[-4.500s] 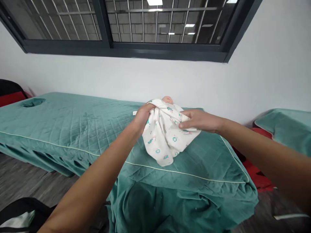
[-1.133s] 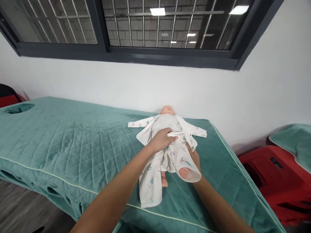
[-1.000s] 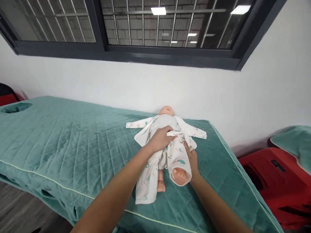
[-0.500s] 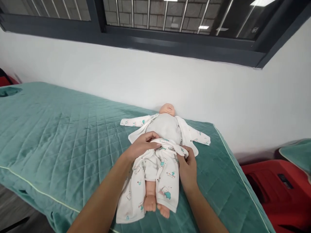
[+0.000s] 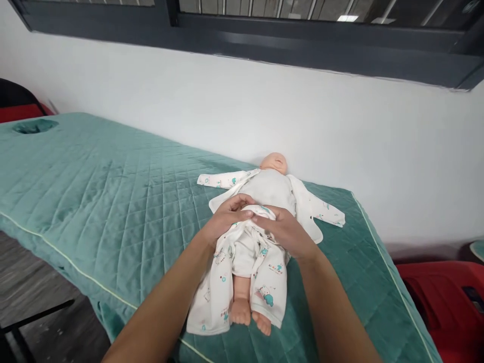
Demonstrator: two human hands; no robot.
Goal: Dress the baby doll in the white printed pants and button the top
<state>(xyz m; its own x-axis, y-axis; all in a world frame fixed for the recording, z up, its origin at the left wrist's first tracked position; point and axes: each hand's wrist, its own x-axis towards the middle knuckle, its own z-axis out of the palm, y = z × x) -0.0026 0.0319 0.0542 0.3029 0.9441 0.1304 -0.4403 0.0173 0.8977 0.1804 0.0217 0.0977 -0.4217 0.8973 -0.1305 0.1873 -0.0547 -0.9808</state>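
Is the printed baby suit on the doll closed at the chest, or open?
Open. The baby suit lies spread beside the doll's grey chest; both hands, left hand and right hand, gather it at the waist.

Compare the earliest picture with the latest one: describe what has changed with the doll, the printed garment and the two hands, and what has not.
The printed garment, first bunched up in both hands, now lies spread out with the doll on its back, both feet showing. The right hand left the leg opening and joined the left hand at the waist, both pinching fabric there. The doll's head remains by the wall, on the green quilted cover.
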